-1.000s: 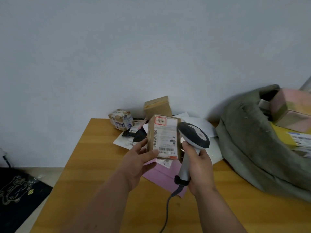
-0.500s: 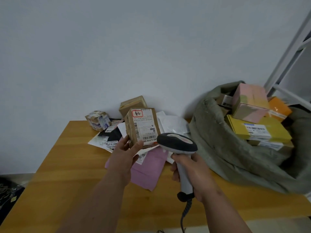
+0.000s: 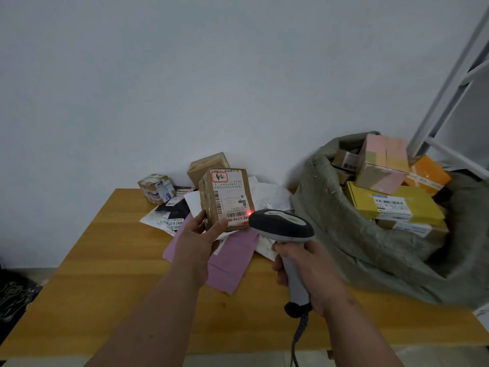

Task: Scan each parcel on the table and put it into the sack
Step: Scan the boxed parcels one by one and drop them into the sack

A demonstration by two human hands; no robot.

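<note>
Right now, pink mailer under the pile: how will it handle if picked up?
The pink mailer lies flat and thin with a creased fold, so probably floppy and light. It looks like smooth plastic, so possibly slippery. Envelopes overlap its top edge, so lifting may drag them.

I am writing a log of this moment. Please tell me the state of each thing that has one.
Brown parcel: lifted in left hand, label toward camera, red dot on it.
Scanner: held by right hand, aimed at the parcel.
Sack: open, boxes inside.
Pink mailer: flat on table.

Pale wall [image 3: 185,75], white metal frame [image 3: 455,83] — dark patterned mat [image 3: 13,295]
</note>
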